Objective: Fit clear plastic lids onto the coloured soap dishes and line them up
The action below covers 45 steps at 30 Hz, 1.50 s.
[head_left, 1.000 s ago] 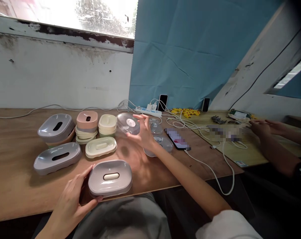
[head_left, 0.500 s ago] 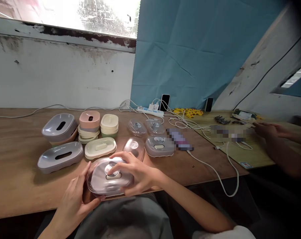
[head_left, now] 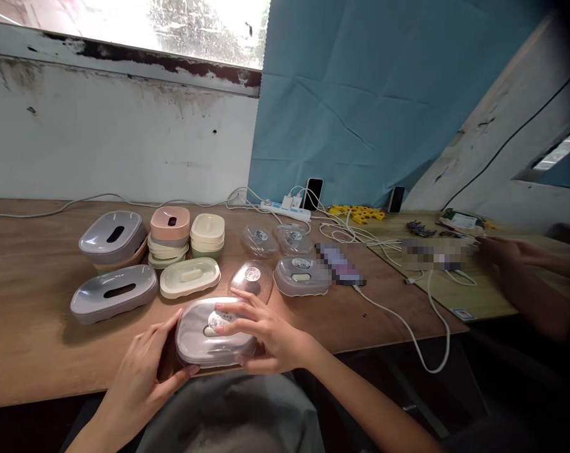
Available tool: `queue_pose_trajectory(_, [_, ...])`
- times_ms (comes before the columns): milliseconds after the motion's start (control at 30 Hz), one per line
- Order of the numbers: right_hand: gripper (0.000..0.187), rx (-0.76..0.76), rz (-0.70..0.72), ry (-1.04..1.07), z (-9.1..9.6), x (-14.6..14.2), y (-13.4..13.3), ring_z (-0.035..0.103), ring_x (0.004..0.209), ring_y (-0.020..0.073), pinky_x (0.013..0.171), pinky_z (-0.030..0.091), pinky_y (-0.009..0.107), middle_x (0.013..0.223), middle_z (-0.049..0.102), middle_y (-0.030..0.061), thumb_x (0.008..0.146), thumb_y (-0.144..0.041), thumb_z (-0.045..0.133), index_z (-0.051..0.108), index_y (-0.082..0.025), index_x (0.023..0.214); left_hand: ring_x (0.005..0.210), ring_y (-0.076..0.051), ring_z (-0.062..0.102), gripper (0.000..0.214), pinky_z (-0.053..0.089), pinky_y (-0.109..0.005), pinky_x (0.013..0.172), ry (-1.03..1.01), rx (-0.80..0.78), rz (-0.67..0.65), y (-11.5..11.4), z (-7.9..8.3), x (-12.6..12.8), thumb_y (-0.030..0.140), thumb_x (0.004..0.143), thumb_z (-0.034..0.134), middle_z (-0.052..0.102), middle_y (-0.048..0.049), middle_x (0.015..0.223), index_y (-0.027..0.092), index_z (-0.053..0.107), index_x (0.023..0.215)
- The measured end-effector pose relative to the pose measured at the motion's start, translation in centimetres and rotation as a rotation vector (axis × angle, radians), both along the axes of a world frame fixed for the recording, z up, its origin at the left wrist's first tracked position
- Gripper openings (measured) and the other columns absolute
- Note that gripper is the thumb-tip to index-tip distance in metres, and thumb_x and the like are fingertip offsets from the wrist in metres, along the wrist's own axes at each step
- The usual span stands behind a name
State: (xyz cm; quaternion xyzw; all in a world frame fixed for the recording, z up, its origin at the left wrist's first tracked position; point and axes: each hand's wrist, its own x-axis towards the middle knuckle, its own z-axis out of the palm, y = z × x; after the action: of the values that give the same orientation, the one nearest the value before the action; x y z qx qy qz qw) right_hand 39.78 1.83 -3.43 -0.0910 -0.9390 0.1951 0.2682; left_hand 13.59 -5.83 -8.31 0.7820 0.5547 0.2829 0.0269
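The left hand is holding a wide C, its thumb lying low and its fingers pointing up and forward, while the left wrist is slanting from the lower left. The right hand is arching palm down, fingers pointing leftward and apart (the thumb is sitting below them), and the bare right forearm is angling from the lower right.

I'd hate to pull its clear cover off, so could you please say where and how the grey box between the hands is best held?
Probably low at its two rounded ends, left hand and right hand from opposite sides: the grey box is elongated, and the smooth, domed clear cover offers little to pinch.
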Motion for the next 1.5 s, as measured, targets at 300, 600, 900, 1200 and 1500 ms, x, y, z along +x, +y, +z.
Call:
queue_pose_trajectory(300, [0.045, 0.085, -0.145, 0.043, -1.4, 0.5, -1.0, 0.044, 0.124, 0.024, 0.105, 0.031, 0.043, 0.14, 0.046, 0.0104, 0.084, -0.043, 0.063, 0.056, -0.023, 0.123, 0.101, -0.027, 0.061, 0.075, 0.054, -0.036, 0.078, 0.033, 0.01, -0.004, -0.1, -0.1, -0.2, 0.061, 0.081, 0.057, 0.061, -0.0072, 0.121, 0.029, 0.028, 0.142])
queue_pose_trajectory(600, [0.045, -0.054, -0.392, 0.337, 2.7, 7.1, 0.6, 0.041, 0.127, 0.0286, 0.106, 0.035, 0.046, 0.136, 0.04, 0.0075, 0.074, -0.04, 0.073, 0.059, -0.028, 0.115, 0.101, -0.026, 0.062, 0.059, 0.052, -0.035, 0.082, 0.004, 0.073, -0.015, 0.0, 0.2, 0.1, 0.058, 0.085, 0.053, 0.063, -0.0053, 0.118, 0.028, 0.04, 0.134])
queue_pose_trajectory(900, [0.084, -0.446, -0.584, 0.446, 0.7, 15.6, 6.1, 0.04, 0.129, 0.0297, 0.107, 0.034, 0.04, 0.139, 0.042, 0.007, 0.057, -0.048, 0.083, 0.045, -0.027, 0.129, 0.094, -0.024, 0.063, 0.044, 0.052, -0.031, 0.076, -0.012, 0.05, -0.017, -0.2, 0.9, 0.4, 0.05, 0.087, 0.054, 0.066, -0.0037, 0.109, 0.029, 0.05, 0.125])
queue_pose_trajectory(1200, [0.091, -0.634, -0.523, 0.293, 1.1, 16.7, 7.5, 0.044, 0.125, 0.0294, 0.104, 0.037, 0.04, 0.137, 0.046, 0.0065, 0.059, -0.05, 0.08, 0.039, -0.026, 0.137, 0.094, -0.024, 0.065, 0.044, 0.052, -0.032, 0.075, 0.008, 0.064, -0.031, 0.1, 0.7, 0.3, 0.054, 0.086, 0.053, 0.066, -0.0034, 0.109, 0.029, 0.052, 0.121])
queue_pose_trajectory(1500, [0.116, -0.723, -0.534, 0.307, 0.0, 16.9, 7.2, 0.045, 0.126, 0.0271, 0.106, 0.037, 0.041, 0.143, 0.034, 0.0083, 0.048, -0.049, 0.088, 0.022, -0.031, 0.143, 0.098, -0.023, 0.064, 0.043, 0.052, -0.031, 0.077, 0.03, 0.063, -0.042, 0.2, 0.4, 0.1, 0.054, 0.086, 0.053, 0.065, -0.0017, 0.112, 0.03, 0.051, 0.121])
